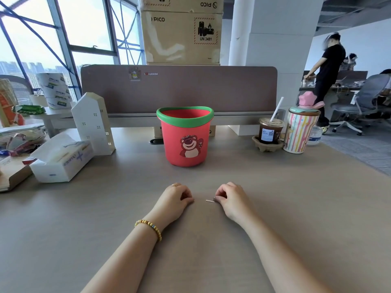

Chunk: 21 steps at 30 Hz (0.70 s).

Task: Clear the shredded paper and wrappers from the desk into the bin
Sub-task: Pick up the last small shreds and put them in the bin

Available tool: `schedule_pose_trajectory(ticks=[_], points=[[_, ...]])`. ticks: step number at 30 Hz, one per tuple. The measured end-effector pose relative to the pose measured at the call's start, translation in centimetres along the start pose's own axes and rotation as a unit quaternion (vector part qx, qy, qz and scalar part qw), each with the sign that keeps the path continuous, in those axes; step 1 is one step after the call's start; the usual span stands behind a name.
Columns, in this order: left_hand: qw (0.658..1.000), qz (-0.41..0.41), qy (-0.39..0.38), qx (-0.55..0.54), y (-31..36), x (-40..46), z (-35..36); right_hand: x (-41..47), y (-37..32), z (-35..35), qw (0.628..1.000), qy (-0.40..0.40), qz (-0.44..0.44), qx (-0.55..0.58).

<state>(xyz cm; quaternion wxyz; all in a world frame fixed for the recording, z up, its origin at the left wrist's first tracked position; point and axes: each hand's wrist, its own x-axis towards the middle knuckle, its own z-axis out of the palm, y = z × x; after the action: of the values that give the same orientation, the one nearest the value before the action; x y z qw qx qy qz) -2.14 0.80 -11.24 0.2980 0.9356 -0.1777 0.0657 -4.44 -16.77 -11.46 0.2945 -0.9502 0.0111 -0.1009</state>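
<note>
A red bin (184, 140) with a green rim and a bear picture stands upright at the middle of the grey desk (296, 208). In front of it, near me, both hands rest on the desk. My left hand (174, 200) is curled with its fingers closed; I cannot see anything in it. My right hand (230, 199) pinches a small pale scrap of paper (209, 200) that sticks out to the left of its fingertips and lies against the desk. The inside of the bin is hidden.
A tissue pack (61, 163) and a white house-shaped stand (93, 123) sit at the left, with crumpled wrappers (19, 142) beyond. An iced coffee (269, 132) and a striped tumbler (300, 132) stand at the right. A partition (179, 89) closes the back. People are at the far right.
</note>
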Motion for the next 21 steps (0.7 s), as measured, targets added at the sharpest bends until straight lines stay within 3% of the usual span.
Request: schedule_pose_trajectory(ticks=[7,12,21], points=[[0.989,-0.049,0.071,-0.117,-0.2,0.1,0.0,0.1,0.5,-0.8,0.990,0.035,0.042,0.132],[0.984,-0.033,0.055,-0.164,0.4,-0.2,0.1,0.3,0.7,-1.2,0.981,0.034,0.044,0.183],[0.992,0.081,-0.079,0.061,2.1,0.8,0.7,0.1,1.1,-0.7,0.999,-0.012,-0.022,0.047]])
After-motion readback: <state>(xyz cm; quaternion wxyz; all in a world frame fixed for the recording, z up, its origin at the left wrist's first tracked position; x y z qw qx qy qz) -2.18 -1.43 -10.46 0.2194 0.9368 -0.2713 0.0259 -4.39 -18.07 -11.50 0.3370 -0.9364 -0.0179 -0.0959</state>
